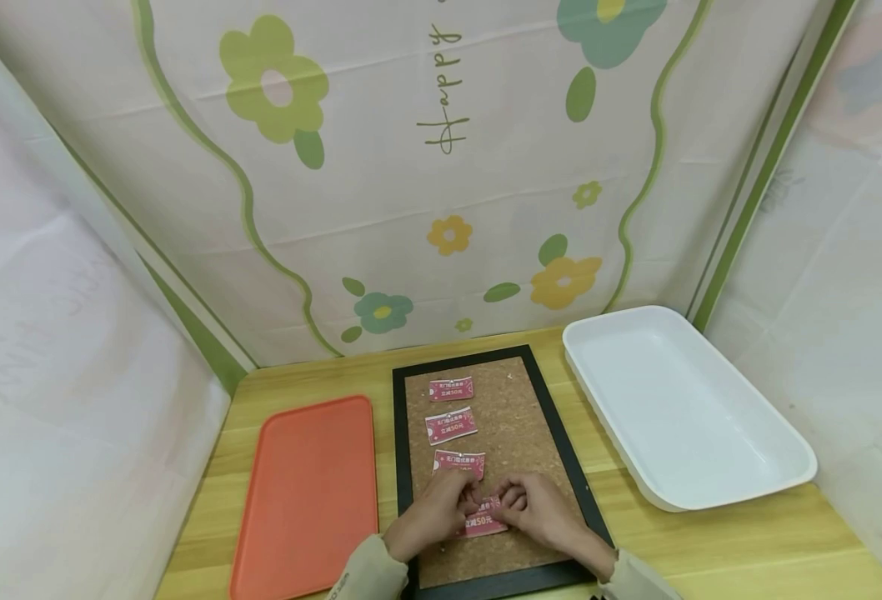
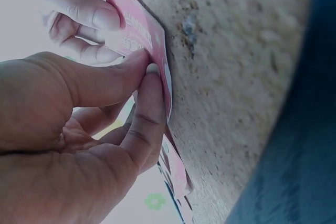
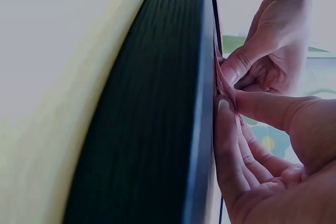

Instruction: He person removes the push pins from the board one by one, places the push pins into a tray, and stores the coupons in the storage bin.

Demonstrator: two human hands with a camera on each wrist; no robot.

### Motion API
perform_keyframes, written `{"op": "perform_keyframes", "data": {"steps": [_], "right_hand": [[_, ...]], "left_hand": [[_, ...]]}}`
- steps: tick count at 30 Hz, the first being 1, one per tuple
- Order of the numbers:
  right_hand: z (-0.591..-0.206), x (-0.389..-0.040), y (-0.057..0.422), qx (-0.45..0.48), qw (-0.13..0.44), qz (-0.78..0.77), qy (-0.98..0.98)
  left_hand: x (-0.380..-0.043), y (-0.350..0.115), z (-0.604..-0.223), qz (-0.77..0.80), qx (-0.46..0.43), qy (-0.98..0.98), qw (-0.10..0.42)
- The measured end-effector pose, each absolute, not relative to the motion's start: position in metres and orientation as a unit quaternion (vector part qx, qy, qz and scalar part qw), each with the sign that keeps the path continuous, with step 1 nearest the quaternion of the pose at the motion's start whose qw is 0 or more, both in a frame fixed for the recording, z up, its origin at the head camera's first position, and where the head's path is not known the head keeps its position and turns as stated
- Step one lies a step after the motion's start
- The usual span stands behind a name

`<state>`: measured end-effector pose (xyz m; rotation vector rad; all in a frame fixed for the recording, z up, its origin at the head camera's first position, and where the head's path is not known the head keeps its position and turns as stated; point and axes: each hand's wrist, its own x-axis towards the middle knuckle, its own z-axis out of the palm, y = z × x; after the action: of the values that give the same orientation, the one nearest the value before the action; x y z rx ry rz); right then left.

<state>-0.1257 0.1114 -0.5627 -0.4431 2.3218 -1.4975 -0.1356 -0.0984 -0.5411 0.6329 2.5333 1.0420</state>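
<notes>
Between both hands a pink paper coupon (image 1: 478, 525) with white print lies low over the cork board (image 1: 523, 442). My left hand (image 1: 441, 510) pinches the coupon's left part between thumb and forefinger. At its right end, my right hand (image 1: 534, 508) pinches the paper with thumb and forefinger. The left wrist view shows the coupon (image 2: 137, 27) bent slightly, its edge close against the cork. Above the hands, a similar coupon (image 1: 459, 461) is partly covered by the left hand. Two more coupons, a middle one (image 1: 451, 425) and a top one (image 1: 451, 389), line up farther back.
A black frame (image 1: 561, 417) borders the cork. To the left lies a flat orange tray (image 1: 313, 492); a deep white tray (image 1: 689, 408) stands on the right. The wooden table (image 1: 261, 392) meets a flower-printed cloth (image 1: 381, 200) at the back.
</notes>
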Motion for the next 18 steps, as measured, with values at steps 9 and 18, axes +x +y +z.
{"op": "perform_keyframes", "data": {"steps": [9, 18], "right_hand": [[-0.56, -0.128, 0.119, -0.141, 0.208, -0.553, 0.794], [-0.549, -0.136, 0.126, -0.158, 0.207, -0.56, 0.786]], "left_hand": [[-0.136, -0.104, -0.539, 0.419, 0.202, 0.862, 0.202], [-0.137, -0.114, -0.534, 0.433, 0.173, 0.865, 0.186]]}}
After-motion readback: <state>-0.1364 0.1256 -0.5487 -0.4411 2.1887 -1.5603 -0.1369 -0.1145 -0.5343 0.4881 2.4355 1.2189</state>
